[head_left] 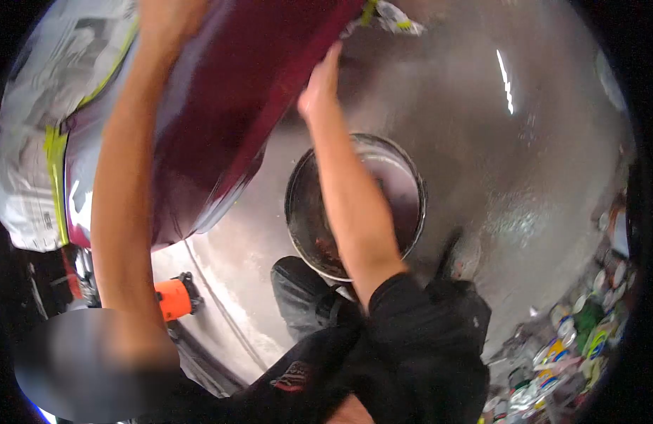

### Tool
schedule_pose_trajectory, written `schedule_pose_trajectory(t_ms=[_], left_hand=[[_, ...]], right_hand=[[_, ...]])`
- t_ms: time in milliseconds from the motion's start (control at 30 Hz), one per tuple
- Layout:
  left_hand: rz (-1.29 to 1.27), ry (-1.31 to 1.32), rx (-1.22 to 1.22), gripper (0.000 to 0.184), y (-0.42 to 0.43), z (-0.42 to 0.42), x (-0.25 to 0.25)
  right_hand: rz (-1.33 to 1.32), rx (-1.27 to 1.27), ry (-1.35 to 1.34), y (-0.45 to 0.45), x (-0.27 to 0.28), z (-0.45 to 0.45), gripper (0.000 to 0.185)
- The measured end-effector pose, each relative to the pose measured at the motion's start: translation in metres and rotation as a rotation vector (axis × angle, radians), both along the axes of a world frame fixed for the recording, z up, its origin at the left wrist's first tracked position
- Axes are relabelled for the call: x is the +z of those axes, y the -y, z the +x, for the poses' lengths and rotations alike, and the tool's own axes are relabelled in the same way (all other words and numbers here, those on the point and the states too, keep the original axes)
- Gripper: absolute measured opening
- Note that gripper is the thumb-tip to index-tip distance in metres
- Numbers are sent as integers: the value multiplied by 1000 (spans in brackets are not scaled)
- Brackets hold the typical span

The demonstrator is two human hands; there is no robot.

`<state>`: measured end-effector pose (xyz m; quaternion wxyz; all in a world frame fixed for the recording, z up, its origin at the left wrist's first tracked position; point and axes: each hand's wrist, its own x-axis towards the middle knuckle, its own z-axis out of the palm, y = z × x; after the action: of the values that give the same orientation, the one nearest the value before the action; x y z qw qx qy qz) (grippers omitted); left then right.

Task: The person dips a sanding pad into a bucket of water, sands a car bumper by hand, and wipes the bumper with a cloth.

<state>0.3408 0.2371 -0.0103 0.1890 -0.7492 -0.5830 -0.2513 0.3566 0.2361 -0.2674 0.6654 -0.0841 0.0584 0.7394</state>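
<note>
A glossy maroon car body panel [227, 92] slants across the upper left. My left hand [172, 20] is at the panel's upper part, cut off by the top of the view, so its fingers do not show. Along the panel's right edge lies my right hand [322, 83], blurred, with fingers stretched out along it. Whether anything thin is under that palm I cannot make out. Below my right forearm stands a round bucket [419, 201] with dark wet-looking contents; the forearm hides part of it.
Clear masking plastic [30, 155] with yellow-green tape [56, 166] covers the panel's left side. An orange device [174, 300] sits on the floor at lower left, near a cable [220, 311]. Many cans and scraps [552, 353] lie heaped at lower right. The grey floor [467, 106] looks wet.
</note>
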Motion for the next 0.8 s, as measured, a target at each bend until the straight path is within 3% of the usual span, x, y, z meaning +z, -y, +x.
schedule_pose_trajectory(t_ms=[100,133,167,200,267,300,333,367,400,433,467,533,600,633,667,733,800], left_hand=[[146,-144,70,54,-11,-13,-6],[10,-93,78,53,-7,-6,2],[0,-59,-2,50,-5,-12,4],[46,-78,-135,46,1,-11,6],[218,-127,-408,37,-5,-22,4],[237,-177,-496,35,-7,-25,4],[243,-225,-594,32,-4,-26,-2],[233,-229,-650,43,2,-26,-10],[225,-234,-712,55,8,-25,-20],[265,-170,-742,51,26,-23,-40],[141,-137,-689,53,56,-23,-59],[-5,96,-724,55,116,-29,-117],[-526,354,-562,55,177,-44,-175],[-512,434,-505,63,201,-49,-224],[-567,409,-489,65,216,-58,-269],[-1012,379,-424,74,228,-63,-325],[-1204,248,-412,86,228,-51,-381]], right_hand=[[44,186,27,90,-20,-71,83],[87,321,-6,112,-24,-75,81],[10,441,297,131,-32,-74,84],[1,468,243,139,-34,-68,80],[83,313,1020,123,-31,-37,65],[377,-68,1330,117,-38,-22,58],[385,-135,1561,115,-36,-3,54],[383,-218,1788,111,-33,17,50],[510,-201,2022,107,-40,37,48],[637,-180,2251,105,-57,54,45],[770,-149,2478,103,-74,70,43],[1079,-201,2587,99,-93,104,39],[1201,-11,2650,92,-85,109,37],[1150,200,2662,91,-63,109,38],[1095,409,2661,87,-53,107,38],[1064,386,2611,73,-66,107,40],[1020,428,2524,71,-71,111,39]])
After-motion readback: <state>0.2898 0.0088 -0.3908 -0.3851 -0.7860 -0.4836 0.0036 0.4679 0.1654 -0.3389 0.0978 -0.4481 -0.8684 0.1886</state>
